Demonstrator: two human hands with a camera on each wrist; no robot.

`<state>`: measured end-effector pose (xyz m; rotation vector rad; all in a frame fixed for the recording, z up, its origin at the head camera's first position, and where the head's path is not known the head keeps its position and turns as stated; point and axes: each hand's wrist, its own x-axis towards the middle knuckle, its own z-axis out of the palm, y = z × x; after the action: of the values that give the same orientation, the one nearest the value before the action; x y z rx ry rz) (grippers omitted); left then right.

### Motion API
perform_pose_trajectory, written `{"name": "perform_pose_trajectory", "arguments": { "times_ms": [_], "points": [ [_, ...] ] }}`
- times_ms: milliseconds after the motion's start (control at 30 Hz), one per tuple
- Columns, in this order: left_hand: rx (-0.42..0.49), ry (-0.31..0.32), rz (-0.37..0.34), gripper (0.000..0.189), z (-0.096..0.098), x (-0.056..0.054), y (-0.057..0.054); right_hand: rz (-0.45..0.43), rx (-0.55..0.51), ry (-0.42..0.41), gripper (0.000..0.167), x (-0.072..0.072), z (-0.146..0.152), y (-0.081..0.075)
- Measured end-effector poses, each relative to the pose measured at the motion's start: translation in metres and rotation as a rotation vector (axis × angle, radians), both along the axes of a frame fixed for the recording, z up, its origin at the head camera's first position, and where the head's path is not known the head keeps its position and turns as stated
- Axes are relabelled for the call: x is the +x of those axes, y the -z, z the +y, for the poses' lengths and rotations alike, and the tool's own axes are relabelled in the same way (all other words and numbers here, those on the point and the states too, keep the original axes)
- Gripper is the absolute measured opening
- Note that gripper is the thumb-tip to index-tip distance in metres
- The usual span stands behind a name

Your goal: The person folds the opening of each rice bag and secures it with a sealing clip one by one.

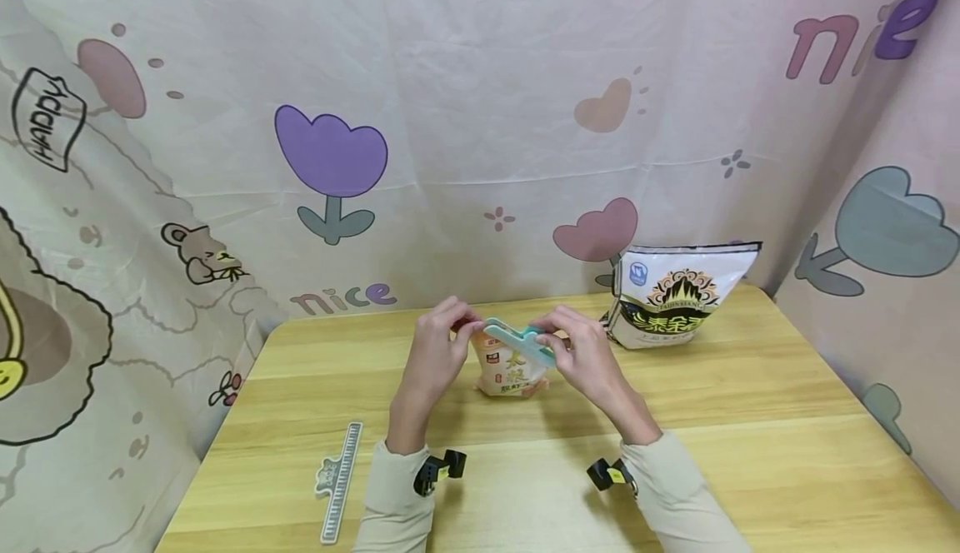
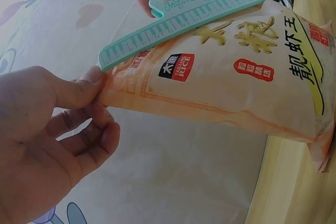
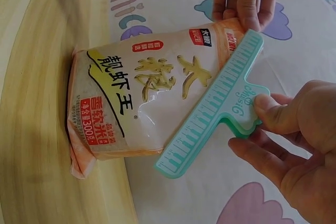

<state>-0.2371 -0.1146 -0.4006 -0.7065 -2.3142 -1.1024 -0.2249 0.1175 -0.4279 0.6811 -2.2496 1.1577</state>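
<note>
A small rice bag (image 1: 504, 380) in cream and orange stands at the middle of the table, seen large in the left wrist view. My left hand (image 1: 441, 343) pinches its upper corner between thumb and fingers. A mint-green bag clip (image 3: 212, 109) with a piano-key pattern lies slantwise across the bag's top. One end of the clip comes close to my left fingertips. My right hand (image 3: 302, 135) grips the clip's handle, thumb on the front face and fingers behind. Part of the bag's top edge is hidden behind the clip.
A larger white rice bag (image 1: 667, 299) with black and gold print stands at the back right, near the patterned cloth (image 1: 465, 145) behind the table. On the left of the wooden table (image 1: 277, 395) lies a grey-white clip (image 1: 341, 482) of similar shape.
</note>
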Motion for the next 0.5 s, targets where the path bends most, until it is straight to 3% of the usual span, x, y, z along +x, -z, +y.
{"name": "perform_pose_trajectory", "arguments": {
  "times_ms": [233,500],
  "points": [
    [-0.018,0.004,-0.013,0.006,-0.0056,0.0001,-0.0014,-0.026,-0.02,-0.006,0.019,0.0001,-0.0021,0.0002],
    [-0.024,0.01,0.018,0.008,-0.0064,-0.0021,-0.0003,-0.048,-0.012,-0.021,0.019,0.0008,-0.0024,-0.0007]
  ]
}}
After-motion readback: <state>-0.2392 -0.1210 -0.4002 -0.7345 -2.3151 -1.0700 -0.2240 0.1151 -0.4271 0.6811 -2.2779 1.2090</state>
